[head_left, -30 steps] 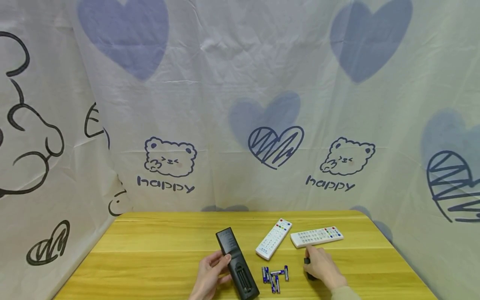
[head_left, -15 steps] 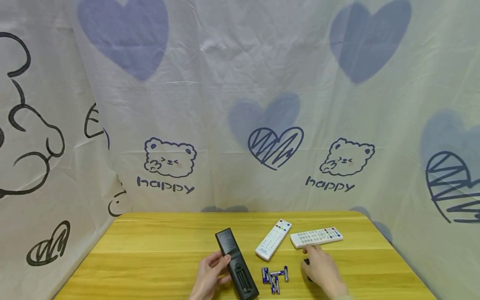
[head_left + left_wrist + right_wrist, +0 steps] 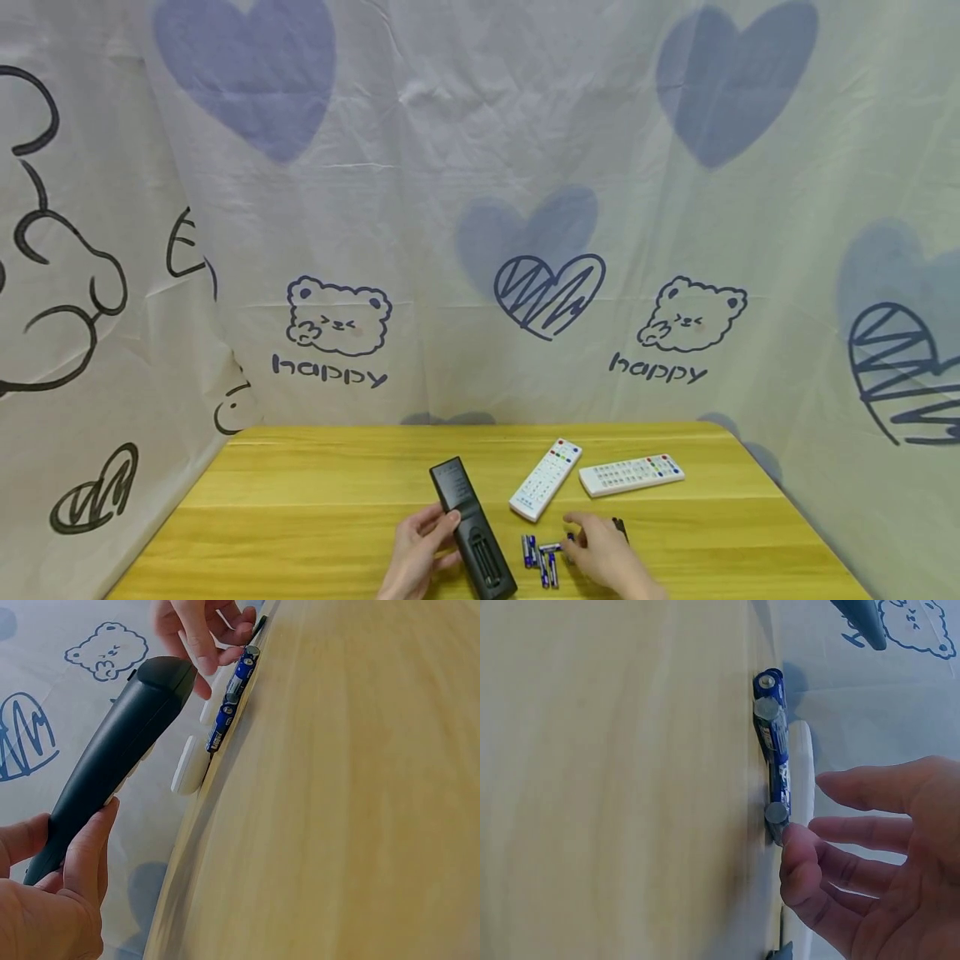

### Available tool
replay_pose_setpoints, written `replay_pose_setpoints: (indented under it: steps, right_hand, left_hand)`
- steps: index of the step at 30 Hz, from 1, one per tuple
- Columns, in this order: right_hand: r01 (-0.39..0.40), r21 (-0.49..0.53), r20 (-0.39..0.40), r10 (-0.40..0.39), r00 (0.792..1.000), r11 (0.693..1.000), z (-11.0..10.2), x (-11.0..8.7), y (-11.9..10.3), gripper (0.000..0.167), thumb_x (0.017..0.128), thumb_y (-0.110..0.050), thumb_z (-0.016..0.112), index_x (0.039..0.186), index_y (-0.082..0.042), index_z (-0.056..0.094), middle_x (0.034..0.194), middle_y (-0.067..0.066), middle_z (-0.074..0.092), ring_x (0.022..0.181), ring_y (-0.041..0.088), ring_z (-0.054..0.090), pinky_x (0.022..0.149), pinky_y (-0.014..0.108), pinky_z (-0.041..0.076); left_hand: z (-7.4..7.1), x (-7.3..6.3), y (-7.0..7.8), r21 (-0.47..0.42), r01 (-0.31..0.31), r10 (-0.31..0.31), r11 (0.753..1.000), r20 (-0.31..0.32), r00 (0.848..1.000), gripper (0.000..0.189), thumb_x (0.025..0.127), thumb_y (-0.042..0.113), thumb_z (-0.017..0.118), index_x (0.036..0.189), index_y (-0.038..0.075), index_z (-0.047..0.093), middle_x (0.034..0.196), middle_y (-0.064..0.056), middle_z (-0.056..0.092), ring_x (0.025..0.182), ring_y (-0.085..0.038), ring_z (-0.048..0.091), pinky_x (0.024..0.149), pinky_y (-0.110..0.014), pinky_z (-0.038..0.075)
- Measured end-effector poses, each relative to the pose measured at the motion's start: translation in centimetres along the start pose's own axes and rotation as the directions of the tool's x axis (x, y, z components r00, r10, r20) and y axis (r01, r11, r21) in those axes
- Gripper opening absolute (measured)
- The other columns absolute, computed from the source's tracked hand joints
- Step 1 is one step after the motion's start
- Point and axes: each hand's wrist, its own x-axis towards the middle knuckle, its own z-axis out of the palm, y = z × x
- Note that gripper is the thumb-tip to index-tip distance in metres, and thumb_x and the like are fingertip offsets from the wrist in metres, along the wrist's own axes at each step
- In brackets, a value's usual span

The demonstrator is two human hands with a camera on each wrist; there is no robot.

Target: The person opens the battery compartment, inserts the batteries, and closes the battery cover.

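Head view: black remote (image 3: 459, 493), one, battery bay (image 3: 486, 560) uncovered, was held by the left hand (image 3: 422, 548) towards the bench's (image 3: 300, 500) near edge; batteries (image 3: 544, 570), a cluster, lay near that edge, right hand (image 3: 603, 552) alongside; white remotes (image 3: 632, 476), two, lay farther towards the far edge.

Left wrist: left fingers (image 3: 88, 847) pinched the black remote, clear of the bench.

Right wrist: right fingers (image 3: 802, 874) were spread; contact with the nearest battery could not be told.

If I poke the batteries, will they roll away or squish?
Probably roll: the batteries have round sides. They lie close together, turned different ways, so they may bump each other and stop. Their casings look hard and smooth, so they likely won't squish.
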Motion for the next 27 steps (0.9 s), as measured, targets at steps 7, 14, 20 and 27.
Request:
replay_pose_setpoints:
  steps: [7,14,20,27]
  right_hand:
    - [0.035,-0.005,0.019,-0.035,0.999,0.999,0.39,0.17,0.38,0.04,0.092,-0.011,0.069,0.126,0.009,0.062,0.07,0.001,0.058,0.06,0.012,0.047,0.049,0.021,0.035]
    - [0.016,-0.021,0.023,-0.015,1.0,1.0,0.38,0.23,0.34,0.038,0.089,-0.009,0.073,0.122,0.007,0.065,0.076,0.002,0.063,0.069,0.014,0.053,0.056,0.024,0.041]
    - [-0.007,-0.036,0.017,0.008,1.0,0.999,0.51,0.22,0.32,0.037,0.089,-0.01,0.073,0.121,0.007,0.066,0.074,0.0,0.06,0.068,0.014,0.05,0.056,0.022,0.038]
    - [-0.009,-0.044,-0.006,0.008,1.0,0.999,0.71,0.13,0.43,0.033,0.088,-0.01,0.074,0.117,0.005,0.068,0.07,-0.001,0.054,0.065,0.014,0.046,0.055,0.022,0.032]
  left_hand:
    - [-0.06,-0.02,-0.06,0.0,0.001,-0.001,1.0,0.006,1.0,0.065,0.099,0.021,0.065,0.146,-0.014,0.038,0.11,-0.007,0.072,0.09,-0.014,0.073,0.08,-0.031,0.065]
    - [-0.09,-0.09,-0.09,-0.005,0.0,0.0,1.0,0.008,1.0,0.064,0.099,0.021,0.065,0.145,-0.014,0.039,0.109,-0.007,0.072,0.09,-0.014,0.073,0.08,-0.031,0.065]
    - [-0.08,-0.06,-0.15,-0.006,-0.001,0.002,1.0,0.01,1.0,0.064,0.099,0.021,0.065,0.145,-0.014,0.038,0.11,-0.007,0.072,0.091,-0.015,0.073,0.08,-0.031,0.065]
    - [-0.03,0.01,-0.16,-0.007,-0.004,0.004,1.0,0.01,1.0,0.063,0.099,0.021,0.065,0.146,-0.014,0.038,0.109,-0.006,0.073,0.091,-0.015,0.074,0.081,-0.032,0.065]
